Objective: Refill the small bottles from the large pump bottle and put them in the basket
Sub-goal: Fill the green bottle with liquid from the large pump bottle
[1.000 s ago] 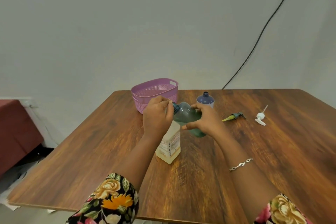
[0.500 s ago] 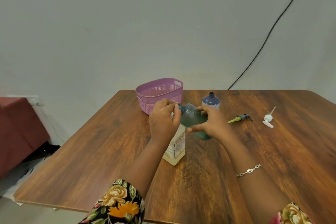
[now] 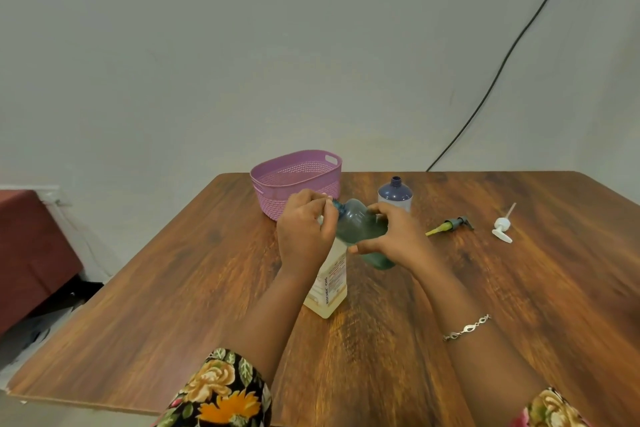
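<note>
The large pump bottle (image 3: 328, 288) with pale yellow liquid stands mid-table. Its top is hidden under my left hand (image 3: 304, 229), whose fingers curl around the pump head. My right hand (image 3: 398, 236) grips a small green translucent bottle (image 3: 360, 229), tilted with its open neck against the pump by my left fingers. A small blue bottle (image 3: 394, 193) stands uncapped just behind my right hand. The purple perforated basket (image 3: 277, 180) sits at the table's far edge behind my left hand, and nothing shows inside it.
A green-and-yellow pump cap (image 3: 450, 225) and a white pump cap (image 3: 502, 229) lie on the wooden table (image 3: 173, 288) to the right. A black cable (image 3: 502, 66) runs down the wall. A dark red seat (image 3: 27, 246) stands off the table's left side.
Both hands keep their holds and the green bottle stays tilted at the pump. The whole scene has drifted slightly right in view as my head moved.
</note>
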Demonstrator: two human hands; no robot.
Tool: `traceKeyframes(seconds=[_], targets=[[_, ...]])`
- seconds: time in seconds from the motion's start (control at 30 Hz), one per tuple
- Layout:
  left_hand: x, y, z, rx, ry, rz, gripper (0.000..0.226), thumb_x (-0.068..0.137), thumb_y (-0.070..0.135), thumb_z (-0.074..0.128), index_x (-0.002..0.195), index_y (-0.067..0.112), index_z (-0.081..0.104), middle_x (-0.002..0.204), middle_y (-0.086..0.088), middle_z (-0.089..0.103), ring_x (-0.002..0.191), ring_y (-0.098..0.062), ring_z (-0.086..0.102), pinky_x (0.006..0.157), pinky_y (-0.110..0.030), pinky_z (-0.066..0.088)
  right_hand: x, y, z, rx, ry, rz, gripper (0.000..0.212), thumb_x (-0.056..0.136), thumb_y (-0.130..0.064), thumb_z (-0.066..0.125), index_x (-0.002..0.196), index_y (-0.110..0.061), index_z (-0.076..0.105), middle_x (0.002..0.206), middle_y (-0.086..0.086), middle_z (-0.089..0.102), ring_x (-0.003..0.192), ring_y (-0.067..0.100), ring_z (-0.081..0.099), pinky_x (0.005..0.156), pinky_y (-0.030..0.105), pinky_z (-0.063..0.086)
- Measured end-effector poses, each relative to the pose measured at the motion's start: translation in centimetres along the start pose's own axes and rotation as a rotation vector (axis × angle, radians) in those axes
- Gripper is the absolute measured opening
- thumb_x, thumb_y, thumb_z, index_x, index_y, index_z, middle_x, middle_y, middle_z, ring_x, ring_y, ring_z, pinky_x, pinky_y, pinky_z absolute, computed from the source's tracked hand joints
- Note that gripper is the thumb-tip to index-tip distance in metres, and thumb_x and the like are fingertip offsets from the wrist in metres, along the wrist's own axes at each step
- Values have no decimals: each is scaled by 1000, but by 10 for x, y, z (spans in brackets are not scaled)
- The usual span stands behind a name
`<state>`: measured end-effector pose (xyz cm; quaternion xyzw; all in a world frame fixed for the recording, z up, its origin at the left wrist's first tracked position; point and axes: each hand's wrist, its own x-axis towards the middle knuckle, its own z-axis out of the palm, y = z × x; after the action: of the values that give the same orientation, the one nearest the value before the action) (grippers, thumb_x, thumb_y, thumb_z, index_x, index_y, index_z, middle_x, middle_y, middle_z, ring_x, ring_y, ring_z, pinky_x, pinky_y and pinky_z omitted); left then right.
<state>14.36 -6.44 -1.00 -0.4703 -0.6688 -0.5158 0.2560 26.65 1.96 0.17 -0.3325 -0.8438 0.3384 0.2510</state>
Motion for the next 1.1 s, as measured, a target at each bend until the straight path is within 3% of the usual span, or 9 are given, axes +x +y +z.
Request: traceKeyframes(seconds=[0.17, 0.37, 0.63, 0.9, 1.1], targets=[[0, 0, 1, -23, 27, 2, 39, 85, 23, 44, 74, 1, 73, 70, -5, 65, 66, -9, 52, 55, -7, 31, 2, -2, -1, -16, -6, -3, 73, 62, -25, 84, 125, -16, 49, 121, 1, 54, 103, 12, 48, 86, 28, 44], [-10, -8, 6, 2, 32, 36, 33, 85, 18, 47, 74, 0, 72, 71, -6, 66, 66, -14, 58, 58, -18, 40, -1, 4, 3, -21, 0, 18, 74, 60, -25, 85, 124, -17, 51, 120, 1, 55, 100, 11, 48, 85, 29, 44], [8, 1, -5, -14, -8, -20, 32, 86, 16, 50, 70, 0, 72, 68, -5, 64, 63, -10, 51, 53, -9, 29, 0, -5, 0, 22, 0, 9, 73, 61, -25, 85, 125, -16, 49, 122, 2, 54, 105, 15, 50, 86, 29, 43], [-13, -5, 3, -17, 33, 29, 32, 85, 16, 47, 77, -1, 73, 75, -7, 67, 72, -11, 57, 66, -12, 38, -4, 1, 5, 9, -8, 35, 75, 60, -22, 85, 126, -15, 49, 123, 3, 54, 107, 16, 50, 84, 29, 42], [-4, -2, 0, -5, -13, 11, 38, 87, 22, 43, 79, 0, 73, 76, -5, 66, 72, -9, 53, 64, -7, 37, -3, -2, 3, 15, 1, 33, 72, 62, -25, 84, 125, -16, 49, 122, 2, 54, 100, 12, 46, 84, 29, 42]])
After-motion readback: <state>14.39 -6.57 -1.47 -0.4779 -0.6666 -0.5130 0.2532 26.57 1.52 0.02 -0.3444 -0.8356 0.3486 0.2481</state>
